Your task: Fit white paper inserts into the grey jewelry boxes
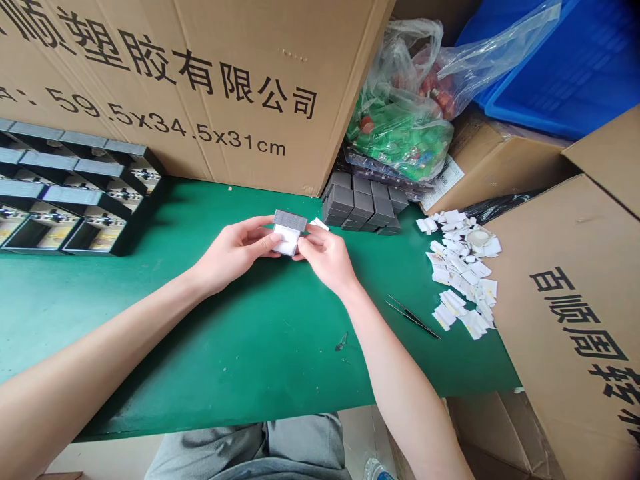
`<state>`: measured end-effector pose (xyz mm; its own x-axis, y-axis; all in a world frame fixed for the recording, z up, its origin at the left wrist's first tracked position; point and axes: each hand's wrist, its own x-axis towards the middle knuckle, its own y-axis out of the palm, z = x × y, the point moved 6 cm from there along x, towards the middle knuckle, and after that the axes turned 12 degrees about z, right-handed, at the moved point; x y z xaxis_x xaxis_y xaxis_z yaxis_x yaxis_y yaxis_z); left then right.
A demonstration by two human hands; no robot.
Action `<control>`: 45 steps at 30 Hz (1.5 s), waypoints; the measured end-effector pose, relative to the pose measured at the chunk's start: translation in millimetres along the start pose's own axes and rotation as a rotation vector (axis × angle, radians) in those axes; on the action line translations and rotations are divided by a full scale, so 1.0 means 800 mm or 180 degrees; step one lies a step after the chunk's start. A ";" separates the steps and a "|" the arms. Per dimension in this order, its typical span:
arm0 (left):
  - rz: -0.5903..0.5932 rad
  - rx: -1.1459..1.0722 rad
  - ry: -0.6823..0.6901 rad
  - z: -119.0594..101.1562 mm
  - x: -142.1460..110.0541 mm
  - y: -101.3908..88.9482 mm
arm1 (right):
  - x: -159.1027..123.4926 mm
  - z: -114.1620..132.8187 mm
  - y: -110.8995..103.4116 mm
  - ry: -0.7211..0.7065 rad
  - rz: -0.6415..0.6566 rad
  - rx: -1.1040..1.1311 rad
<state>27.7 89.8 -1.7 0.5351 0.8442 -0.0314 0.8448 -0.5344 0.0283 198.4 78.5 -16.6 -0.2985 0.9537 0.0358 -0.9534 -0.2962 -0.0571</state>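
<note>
Both hands meet over the middle of the green table (pixel 260 333). A small dark grey block (pixel 289 230) with a white pad on its near face is held between them. My left hand (pixel 235 250) grips it from the left, thumb on the white face. My right hand (pixel 325 253) pinches its right side, and a small white slip (pixel 319 224) sticks out above those fingers. Behind them, a cluster of several similar grey blocks (pixel 363 203) stands on the table.
A large printed cardboard box (pixel 190 80) stands at the back. Black trays of parts (pixel 75 200) sit at the left. Right of the hands lie metal tweezers (pixel 413 317) and a heap of white paper slips (pixel 463 273). A plastic bag (pixel 405 127), blue crate (pixel 565 73) and more cartons fill the right.
</note>
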 end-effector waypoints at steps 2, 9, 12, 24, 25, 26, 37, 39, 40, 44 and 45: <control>0.0002 -0.0030 -0.0009 -0.001 0.000 0.000 | 0.001 0.001 -0.002 0.0000 0.0047 0.0069; 0.0037 -0.0027 -0.0069 0.001 0.000 0.000 | 0.003 0.001 -0.001 -0.0029 0.0251 0.0232; 0.0097 0.0043 -0.0089 0.000 0.000 0.002 | 0.001 0.002 0.001 -0.0049 0.0241 0.0130; 0.0013 0.0160 -0.0010 0.001 -0.001 0.002 | -0.005 0.002 0.005 -0.0112 -0.0280 -0.0452; -0.0006 0.0134 -0.0025 0.000 -0.001 0.003 | -0.004 0.002 0.005 -0.0090 -0.0219 -0.0369; -0.0038 0.0115 -0.0038 -0.001 -0.001 0.003 | -0.003 0.001 0.005 -0.0081 -0.0160 -0.0280; 0.0041 0.0098 -0.0007 0.000 -0.001 0.004 | -0.005 0.002 0.005 0.0054 -0.0206 -0.0221; 0.0041 0.0119 0.0050 0.002 0.000 0.004 | -0.007 0.004 0.004 0.0021 -0.0331 -0.0426; 0.0027 0.0141 0.0069 0.002 -0.001 0.004 | -0.007 0.004 0.004 0.0003 -0.0360 -0.0493; -0.0003 0.0202 0.0010 -0.002 -0.001 0.004 | -0.004 0.002 0.005 0.0011 -0.0193 -0.0234; 0.0008 0.0218 -0.0003 -0.003 -0.001 0.005 | -0.003 0.002 0.005 0.0031 -0.0156 -0.0136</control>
<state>30.4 87.2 1.2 0.5372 0.8429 -0.0323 0.8419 -0.5381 -0.0400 195.5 74.7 -15.6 -0.2508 0.9676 0.0300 -0.9641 -0.2468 -0.0981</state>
